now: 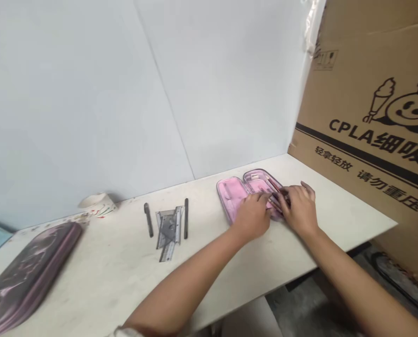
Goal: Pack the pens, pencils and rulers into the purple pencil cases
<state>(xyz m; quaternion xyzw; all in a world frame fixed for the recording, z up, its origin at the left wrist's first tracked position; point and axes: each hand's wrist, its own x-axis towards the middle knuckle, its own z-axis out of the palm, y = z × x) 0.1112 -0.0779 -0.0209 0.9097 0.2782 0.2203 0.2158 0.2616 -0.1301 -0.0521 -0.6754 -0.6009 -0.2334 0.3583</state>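
A pink pencil case (233, 189) lies unfolded on the table, with both my hands over its right half. Several pencils (272, 183) lie slanted in that half, and a small pale piece (254, 177), perhaps an eraser, sits at its top. My left hand (253, 216) is closed over the middle of the case; its fingertips reach in by the pencils, and what they grip is hidden. From the right side, my right hand (300, 209) has its thumb and fingers pinched at the lower ends of the pencils.
Left of the case lie two black pens (148, 220) (186, 218) and, between them, a stack of clear rulers and set squares (168, 229). A paper cup (98, 205) lies near the wall. A shiny dark pink case (29, 271) is at left; a large cardboard box (363, 154) stands right.
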